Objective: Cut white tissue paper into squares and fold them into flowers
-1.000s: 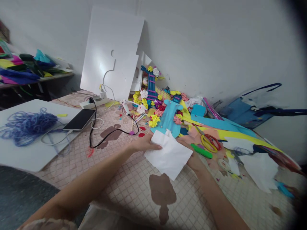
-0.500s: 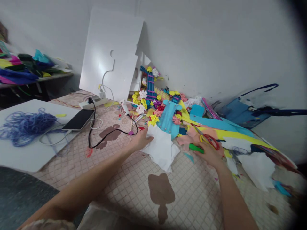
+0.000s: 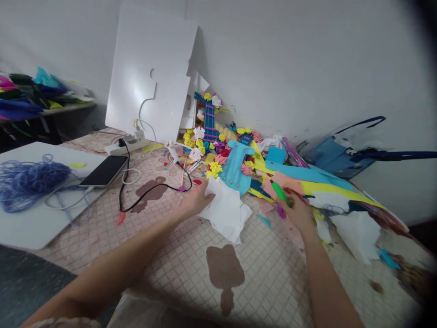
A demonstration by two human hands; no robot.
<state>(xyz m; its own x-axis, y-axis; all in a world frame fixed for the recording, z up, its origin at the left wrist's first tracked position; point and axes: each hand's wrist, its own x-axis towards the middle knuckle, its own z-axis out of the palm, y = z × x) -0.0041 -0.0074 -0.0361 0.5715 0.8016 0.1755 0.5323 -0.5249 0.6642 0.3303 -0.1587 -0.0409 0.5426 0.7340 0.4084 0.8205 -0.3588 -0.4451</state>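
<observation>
- Left hand (image 3: 197, 199): at the left edge of the white paper (image 3: 223, 207), thumb lying over it, seemingly to steady it on the table (image 3: 269, 273); whether the fingers pinch it from below I cannot tell.
- The paper lies creased between the hands, just near of the blue cutout (image 3: 235, 168), probably for easy reach.
- Right hand (image 3: 302, 216): fingers closed around a green tool (image 3: 281, 193), its end pointing far and left, apparently held clear of the clutter; red scissors (image 3: 297, 195) lie partly hidden by the hand.
- Far side: flowers (image 3: 214, 170) crowd the cutout, leaving little room there.
- Right: yellow strips (image 3: 341, 189) and torn paper (image 3: 360, 234) hem in the right hand.
- Left: the glue gun (image 3: 172, 152) trails a black cord (image 3: 150, 198) past the left hand, a possible snag; beyond it lie a phone (image 3: 104, 171) and yarn (image 3: 34, 180).
</observation>
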